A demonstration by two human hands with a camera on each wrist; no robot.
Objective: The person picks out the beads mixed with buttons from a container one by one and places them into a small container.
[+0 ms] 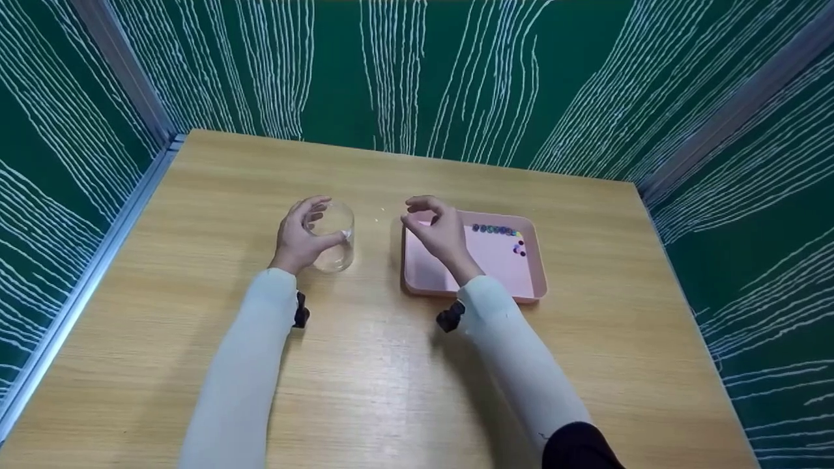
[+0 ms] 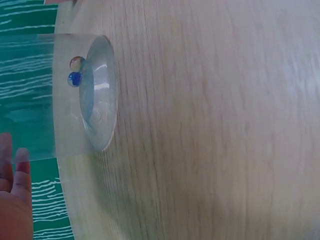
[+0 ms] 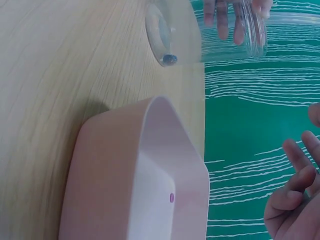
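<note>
The clear, glass-like cylindrical jar (image 1: 338,256) stands upright, left of my right hand (image 1: 443,232); I cannot tell whether that hand's fingers pinch anything. My left hand (image 1: 300,236), nearer, curls its fingers around the jar.

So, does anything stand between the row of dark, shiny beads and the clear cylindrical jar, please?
Yes: the left wall of the pink rectangular tray and, in the head view, the right hand over its left part.

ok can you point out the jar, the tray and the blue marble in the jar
Jar (image 2: 60,112): left wrist view, on its side wall
Tray (image 1: 492,273): head view, on its bare floor
Blue marble (image 2: 74,79): left wrist view, on its visible middle
</note>
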